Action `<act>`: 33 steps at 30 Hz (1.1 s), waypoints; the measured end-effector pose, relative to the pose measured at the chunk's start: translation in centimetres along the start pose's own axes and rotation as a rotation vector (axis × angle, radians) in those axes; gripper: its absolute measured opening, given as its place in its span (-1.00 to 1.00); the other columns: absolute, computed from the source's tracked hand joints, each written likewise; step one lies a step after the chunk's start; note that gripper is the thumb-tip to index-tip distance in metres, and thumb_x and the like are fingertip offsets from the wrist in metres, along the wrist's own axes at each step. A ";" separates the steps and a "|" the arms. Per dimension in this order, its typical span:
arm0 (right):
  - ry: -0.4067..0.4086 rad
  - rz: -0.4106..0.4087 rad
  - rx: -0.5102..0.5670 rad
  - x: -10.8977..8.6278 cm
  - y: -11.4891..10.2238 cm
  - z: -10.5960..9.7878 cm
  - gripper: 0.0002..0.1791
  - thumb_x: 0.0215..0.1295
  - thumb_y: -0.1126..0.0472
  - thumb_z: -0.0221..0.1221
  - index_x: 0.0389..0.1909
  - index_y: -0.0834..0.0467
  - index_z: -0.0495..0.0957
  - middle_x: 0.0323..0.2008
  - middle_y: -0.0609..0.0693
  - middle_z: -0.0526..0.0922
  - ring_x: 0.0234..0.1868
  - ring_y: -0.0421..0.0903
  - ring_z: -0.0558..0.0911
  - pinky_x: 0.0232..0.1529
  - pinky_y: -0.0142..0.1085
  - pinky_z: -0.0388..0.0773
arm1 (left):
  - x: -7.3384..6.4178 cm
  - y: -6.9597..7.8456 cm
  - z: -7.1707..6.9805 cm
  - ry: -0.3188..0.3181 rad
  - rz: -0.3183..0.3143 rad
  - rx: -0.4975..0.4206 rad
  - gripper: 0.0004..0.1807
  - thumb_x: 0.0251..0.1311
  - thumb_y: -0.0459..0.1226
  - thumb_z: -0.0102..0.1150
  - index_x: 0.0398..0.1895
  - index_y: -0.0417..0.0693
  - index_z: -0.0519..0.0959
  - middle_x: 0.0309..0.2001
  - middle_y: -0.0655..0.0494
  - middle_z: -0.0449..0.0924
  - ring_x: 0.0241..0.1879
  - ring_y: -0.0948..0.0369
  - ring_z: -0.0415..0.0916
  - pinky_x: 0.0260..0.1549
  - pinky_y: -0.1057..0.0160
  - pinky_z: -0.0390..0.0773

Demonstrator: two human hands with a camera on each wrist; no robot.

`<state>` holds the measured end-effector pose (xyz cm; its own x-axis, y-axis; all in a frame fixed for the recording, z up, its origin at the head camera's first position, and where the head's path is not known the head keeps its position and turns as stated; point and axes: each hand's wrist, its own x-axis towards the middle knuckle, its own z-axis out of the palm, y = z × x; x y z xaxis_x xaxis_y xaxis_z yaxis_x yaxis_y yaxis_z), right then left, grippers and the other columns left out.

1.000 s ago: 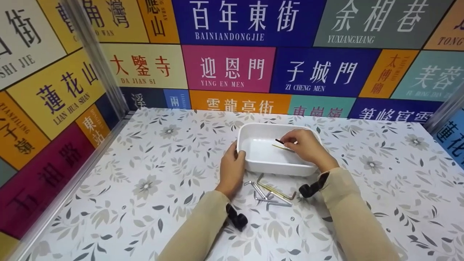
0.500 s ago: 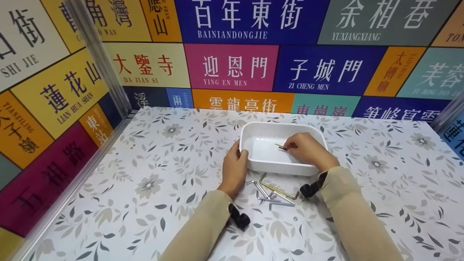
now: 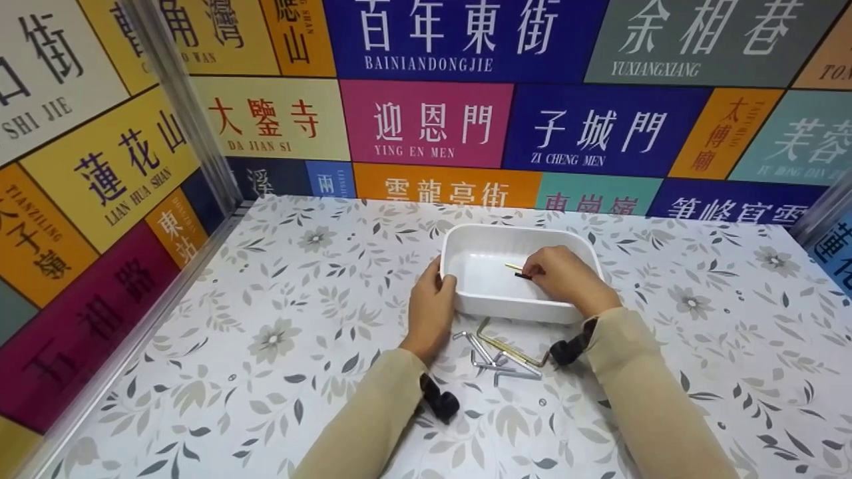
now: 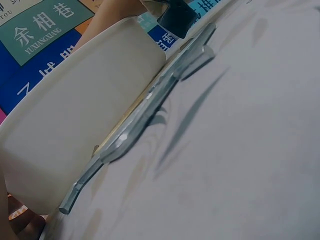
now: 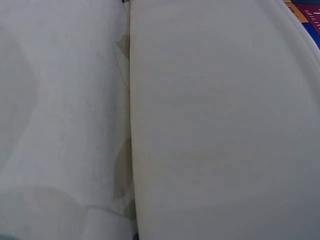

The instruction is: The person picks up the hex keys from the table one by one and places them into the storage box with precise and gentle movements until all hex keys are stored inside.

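A white plastic tray (image 3: 516, 307) stands on the table. My left hand (image 3: 431, 303) grips its left end, thumb near the front corner and fingers along the outer side. Inside the tray, my right hand (image 3: 566, 276) pinches a black hex key (image 3: 523, 275), most of which the fingers hide. A gold hex key (image 3: 512, 266) shows just beyond it, partly covered by the same hand. In front of the tray lies a loose pile of silver hex keys (image 3: 519, 374) and gold ones (image 3: 502, 347). The left wrist view shows silver hex keys (image 4: 135, 125) close to the tray wall (image 4: 90, 95).
The table (image 3: 319, 266) has a white cloth with a leaf pattern. Sign-printed panels (image 3: 426, 123) stand behind it and to the left. A black wrist camera (image 3: 439, 399) sits on the left sleeve, another (image 3: 569, 349) on the right sleeve, close to the pile.
My right hand has lowered the black hex key toward the tray floor, beside the gold one. The left hand keeps its hold on the tray. The head view has shifted slightly.
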<state>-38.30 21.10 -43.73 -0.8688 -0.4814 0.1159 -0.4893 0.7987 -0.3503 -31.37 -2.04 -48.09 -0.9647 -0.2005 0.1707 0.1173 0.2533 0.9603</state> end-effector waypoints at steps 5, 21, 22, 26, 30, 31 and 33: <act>0.030 0.039 -0.015 -0.2 -0.2 -0.1 -0.79 0.15 0.46 0.19 -0.26 0.27 0.75 -0.31 0.15 0.77 -0.23 0.05 0.68 -0.07 0.00 0.64 | -0.1 -0.2 0.0 -0.005 -0.009 0.000 -0.41 0.35 -0.21 -0.06 0.47 -0.03 0.37 0.41 -0.01 0.46 0.42 0.11 0.40 0.45 0.15 0.33; 0.003 0.141 -0.121 -0.9 -0.4 -0.5 -0.82 0.21 0.41 0.18 -0.29 0.22 0.74 -0.30 0.14 0.74 -0.25 0.06 0.63 -0.12 0.01 0.58 | -0.3 0.2 -0.1 -0.014 -0.021 0.012 -0.40 0.36 -0.20 -0.07 0.48 -0.02 0.35 0.42 0.02 0.45 0.41 0.13 0.41 0.43 0.16 0.35; -0.001 0.148 -0.122 -0.9 -0.4 -0.5 -0.81 0.22 0.42 0.17 -0.27 0.23 0.75 -0.28 0.15 0.75 -0.23 0.07 0.63 -0.10 0.01 0.58 | -0.3 0.3 -0.1 -0.012 -0.018 0.015 -0.41 0.36 -0.21 -0.06 0.48 -0.02 0.36 0.41 0.02 0.46 0.41 0.13 0.41 0.43 0.16 0.36; -0.028 0.166 -0.121 -0.8 -0.5 -0.5 -0.76 0.25 0.43 0.14 -0.18 0.25 0.75 -0.18 0.19 0.76 -0.15 0.09 0.65 -0.01 0.04 0.60 | -0.1 0.2 -0.1 -0.003 -0.018 0.026 -0.41 0.35 -0.19 -0.05 0.47 0.00 0.37 0.40 0.02 0.48 0.41 0.12 0.41 0.44 0.16 0.35; -0.024 0.131 -0.114 -0.7 -0.5 -0.5 -0.73 0.23 0.45 0.13 -0.15 0.24 0.76 -0.17 0.19 0.77 -0.12 0.10 0.66 0.04 0.06 0.60 | 0.0 0.1 -0.1 -0.006 -0.033 0.030 -0.39 0.34 -0.16 -0.06 0.48 0.01 0.36 0.41 0.03 0.47 0.42 0.13 0.40 0.45 0.16 0.33; -0.019 0.123 -0.110 -0.7 -0.5 -0.5 -0.72 0.23 0.46 0.13 -0.15 0.24 0.76 -0.17 0.18 0.77 -0.11 0.10 0.67 0.05 0.06 0.60 | 0.0 0.1 -0.1 -0.008 -0.036 0.032 -0.38 0.34 -0.15 -0.06 0.48 0.01 0.35 0.41 0.04 0.46 0.42 0.13 0.40 0.45 0.17 0.33; -0.006 0.104 -0.102 -0.7 -0.5 -0.5 -0.71 0.23 0.47 0.13 -0.15 0.24 0.77 -0.18 0.18 0.78 -0.11 0.11 0.67 0.06 0.07 0.59 | 0.0 0.1 -0.1 -0.009 -0.040 0.033 -0.38 0.34 -0.15 -0.06 0.49 0.01 0.35 0.42 0.04 0.46 0.42 0.13 0.39 0.46 0.17 0.32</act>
<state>-37.49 21.25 -43.17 -0.9148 -0.3963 0.0782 -0.4023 0.8767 -0.2635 -31.30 -2.11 -47.97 -0.9705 -0.2027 0.1306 0.0713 0.2764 0.9584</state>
